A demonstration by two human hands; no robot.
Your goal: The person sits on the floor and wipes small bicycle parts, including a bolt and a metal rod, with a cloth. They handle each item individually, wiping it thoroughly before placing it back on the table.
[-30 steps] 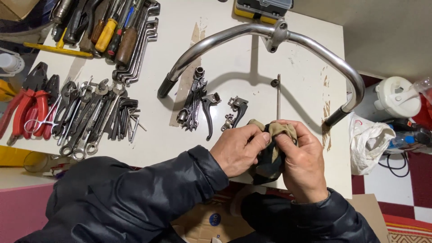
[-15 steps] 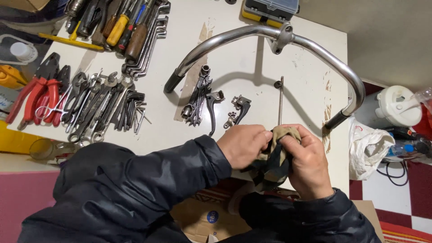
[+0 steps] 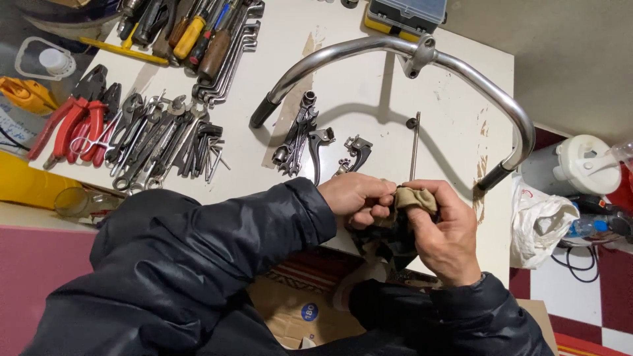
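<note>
A crumpled tan and dark rag (image 3: 412,201) sits bunched between two hands at the near edge of a white workbench (image 3: 369,99), partly hanging over that edge. The left hand (image 3: 356,198) is curled closed, pinching the rag's left side with fingertips and thumb. The right hand (image 3: 445,231) wraps round the rag from the right, fingers folded over the top. Whether a small part is hidden inside the cloth cannot be told.

Just beyond the hands lies a thin metal rod (image 3: 414,148) pointing away, its near end almost under the rag. To its left are black brake levers (image 3: 330,155) and a small clutch of spanners (image 3: 295,135). A chrome handlebar (image 3: 422,56) arches across the far side.

Risks, as a judgement: anything small wrapped in the rag could slip out over the bench edge to the floor, and a sleeve or the cloth could snag the rod and roll it off
</note>
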